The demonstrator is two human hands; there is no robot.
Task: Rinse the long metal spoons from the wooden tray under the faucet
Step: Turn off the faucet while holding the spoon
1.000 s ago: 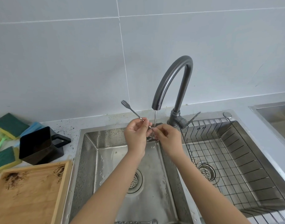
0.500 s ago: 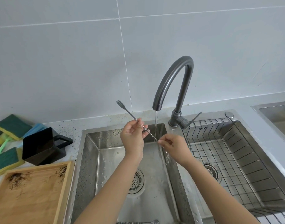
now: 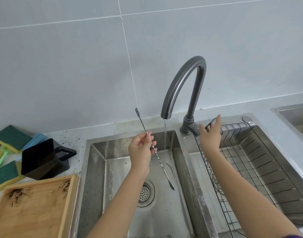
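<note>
Pale grey wall tiles (image 3: 61, 66) with thin white grout lines back a speckled counter, and below them we see a brushed stainless sink (image 3: 95, 169) with a round perforated drain (image 3: 144, 193). A dark, smooth gooseneck faucet (image 3: 183, 79) arches over the basin, and a thin stream of water (image 3: 165, 134) falls from its spout.

Our left hand (image 3: 141, 150) pinches a long metal spoon (image 3: 160, 160) between thumb and fingertips, closed on its twisted shaft. The spoon slants through the air: its small forked end points up towards the wall, and the bowl end hangs low over the basin floor, just left of the stream. The water does not appear to touch it.

Our right hand (image 3: 211, 133) is spread, fingers apart, at the faucet lever (image 3: 210, 123); we cannot tell whether it presses on it.

A wire rack (image 3: 233, 169) sits in the right basin. Left of the sink, the wooden tray (image 3: 35, 212) lies flat, its pale grain smeared with dark crumbs, no spoon on the part we see. Beside it stands a glossy black square container (image 3: 39, 158) with a handle, and green-and-yellow sponges (image 3: 11, 138) are stacked behind. We find no readable writing anywhere.
</note>
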